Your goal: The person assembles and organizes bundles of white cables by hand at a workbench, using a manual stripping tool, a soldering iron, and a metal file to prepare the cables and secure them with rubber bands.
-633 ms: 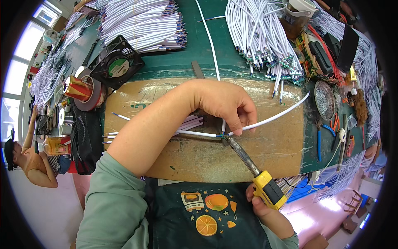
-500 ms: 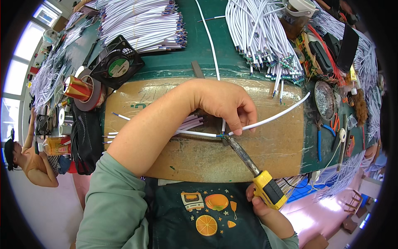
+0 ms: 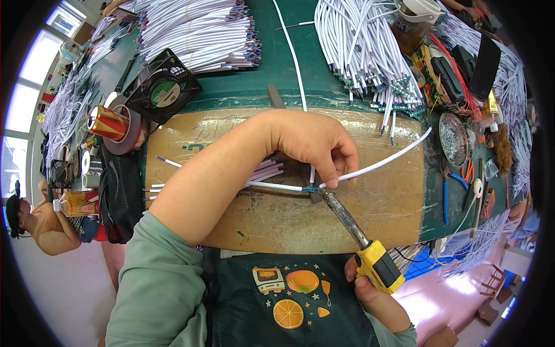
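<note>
Our left hand (image 3: pixel 312 141) pinches white cable (image 3: pixel 381 163) mid-frame; right hand (image 3: pixel 370 289) grips soldering iron (image 3: pixel 347 220), tip at joint; loose cables (image 3: pixel 260 172) left unsoldered.

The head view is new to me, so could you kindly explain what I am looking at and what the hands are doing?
A camera worn on the person's head looks down at their own bare hands. The left hand pinches a white cable against a brown work board. The right hand holds a yellow-handled soldering iron, its tip at the cable's stripped wires. Around lie bundles of white cables, a small black fan and a tape roll. The fisheye lens bends straight edges.
</note>
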`<action>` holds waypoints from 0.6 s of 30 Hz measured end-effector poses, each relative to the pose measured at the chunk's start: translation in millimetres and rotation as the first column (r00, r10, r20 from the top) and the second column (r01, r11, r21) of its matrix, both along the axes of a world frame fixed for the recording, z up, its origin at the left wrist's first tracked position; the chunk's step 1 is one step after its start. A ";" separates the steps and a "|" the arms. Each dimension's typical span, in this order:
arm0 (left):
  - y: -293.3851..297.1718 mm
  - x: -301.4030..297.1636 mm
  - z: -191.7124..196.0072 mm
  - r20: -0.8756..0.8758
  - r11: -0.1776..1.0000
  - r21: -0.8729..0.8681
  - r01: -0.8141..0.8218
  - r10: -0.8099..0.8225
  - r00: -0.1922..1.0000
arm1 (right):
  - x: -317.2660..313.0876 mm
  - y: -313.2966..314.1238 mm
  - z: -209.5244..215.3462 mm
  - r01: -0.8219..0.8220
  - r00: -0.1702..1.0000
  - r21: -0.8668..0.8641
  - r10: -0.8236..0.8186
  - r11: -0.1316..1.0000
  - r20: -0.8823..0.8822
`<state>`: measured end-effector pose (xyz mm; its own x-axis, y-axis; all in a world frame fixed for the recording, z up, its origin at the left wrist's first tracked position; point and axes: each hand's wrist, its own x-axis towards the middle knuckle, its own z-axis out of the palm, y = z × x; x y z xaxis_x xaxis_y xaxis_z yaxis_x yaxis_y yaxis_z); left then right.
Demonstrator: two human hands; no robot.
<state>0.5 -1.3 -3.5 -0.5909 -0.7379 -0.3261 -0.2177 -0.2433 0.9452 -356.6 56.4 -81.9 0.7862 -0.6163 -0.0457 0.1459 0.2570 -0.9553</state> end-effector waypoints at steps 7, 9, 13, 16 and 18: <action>0.8 -0.5 2.1 0.018 1.000 0.008 -0.015 0.015 1.000 | 1.5 2.3 1.3 0.023 0.999 0.010 -0.023 1.000 -0.026; 1.1 -0.5 3.1 0.020 1.000 0.007 -0.016 0.016 1.000 | 2.7 3.3 2.1 0.032 0.999 -0.001 -0.032 0.999 -0.032; 1.4 -0.2 2.6 0.015 1.000 0.011 -0.023 0.023 1.000 | 3.1 1.2 3.5 0.005 0.998 -0.015 -0.006 1.000 -0.060; 0.8 -0.4 1.7 0.014 0.999 0.020 -0.027 0.027 1.000 | 2.3 1.9 0.3 0.000 0.999 -0.020 -0.001 1.000 -0.051; 1.0 -0.6 2.0 0.013 0.999 0.024 -0.028 0.028 1.000 | 1.4 2.4 -0.1 0.003 0.999 -0.014 -0.004 1.000 -0.054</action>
<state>-0.1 -0.3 -1.6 -0.5662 -0.7458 -0.3510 -0.2222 -0.2720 0.9363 -355.2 58.8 -81.9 0.7808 -0.6198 -0.0795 0.0948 0.2433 -0.9653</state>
